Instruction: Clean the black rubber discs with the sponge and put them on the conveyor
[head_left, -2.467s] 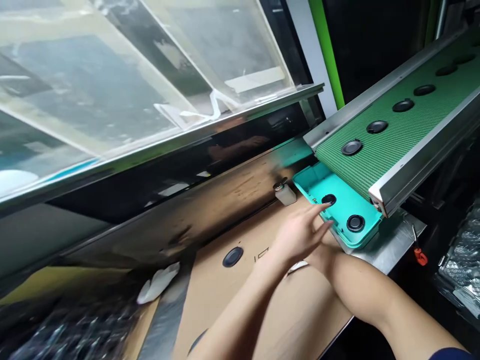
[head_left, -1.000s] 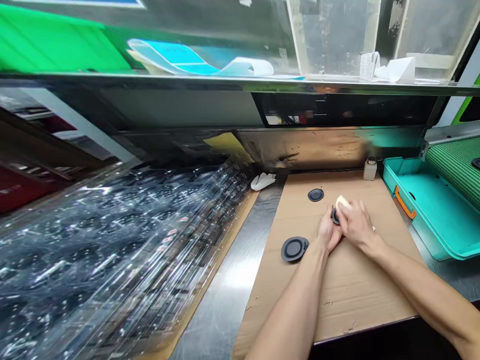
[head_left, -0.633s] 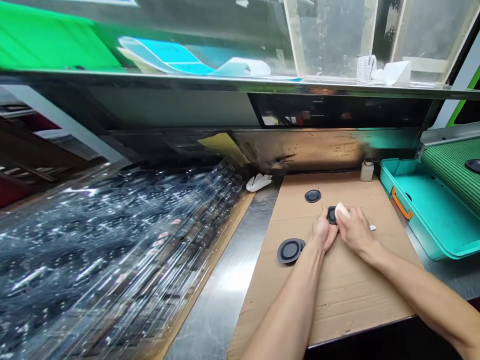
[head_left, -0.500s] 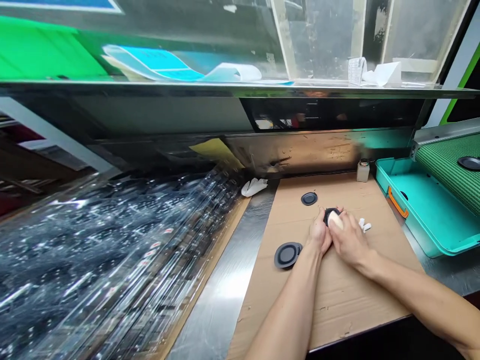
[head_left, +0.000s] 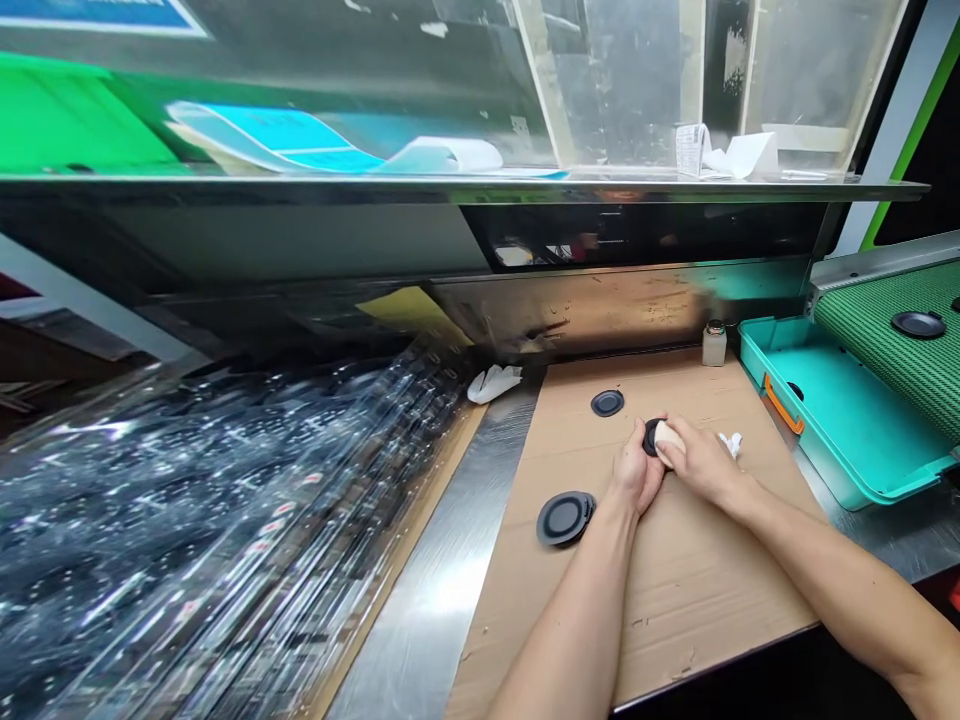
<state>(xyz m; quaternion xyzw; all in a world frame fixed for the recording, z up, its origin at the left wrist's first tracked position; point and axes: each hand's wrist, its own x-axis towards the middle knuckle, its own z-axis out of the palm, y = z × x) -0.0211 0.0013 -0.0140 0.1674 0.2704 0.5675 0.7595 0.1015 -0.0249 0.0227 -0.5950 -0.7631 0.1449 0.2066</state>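
Note:
Above the cardboard sheet (head_left: 697,590), my left hand (head_left: 636,472) is closed round a small round black part (head_left: 650,438). My right hand (head_left: 697,458) pinches a cream-coloured pad (head_left: 667,436), which lies against the face of that part. Beyond my hands, a black disc (head_left: 607,403) rests on the cardboard. Nearer and to the left are stacked black discs (head_left: 565,518), partly overlapping. Small white crumpled pieces (head_left: 731,444) lie just right of my right hand.
A small bottle (head_left: 714,343) stands at the cardboard's back edge. On the right are a teal tray (head_left: 862,493) and a green conveyor belt (head_left: 885,300) carrying a black disc (head_left: 919,324). Clear plastic trays (head_left: 247,530) fill the left, and a metal shelf (head_left: 465,190) crosses above.
The camera view has shifted slightly. The black part in my left hand shows more on its left side, with the pad now at its right. More of the conveyor is visible.

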